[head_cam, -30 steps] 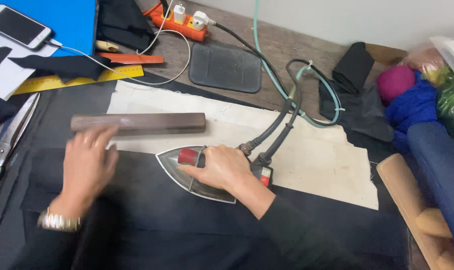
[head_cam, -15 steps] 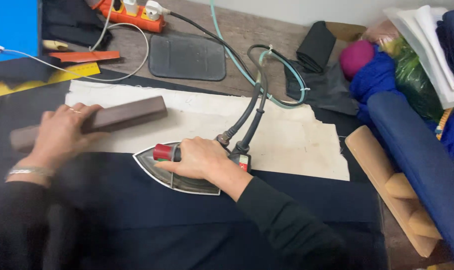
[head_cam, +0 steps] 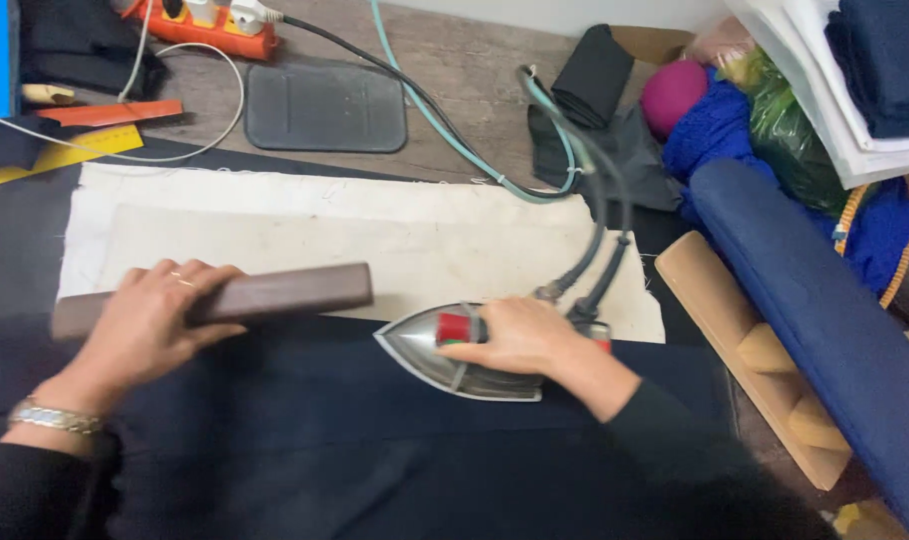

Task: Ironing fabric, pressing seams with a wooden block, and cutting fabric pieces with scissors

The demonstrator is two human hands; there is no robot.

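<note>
Gripping the iron on dark cloth, the right hand hides its handle. Left hand closes over the wooden block, covering its middle; left end blurred.

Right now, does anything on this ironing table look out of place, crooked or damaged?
Nothing looks damaged or spilled. The right hand grips the iron flat on the dark cloth, and the left hand presses the brown block. Only the white cloth has rough, frayed edges, and the hoses loop loosely.
</note>
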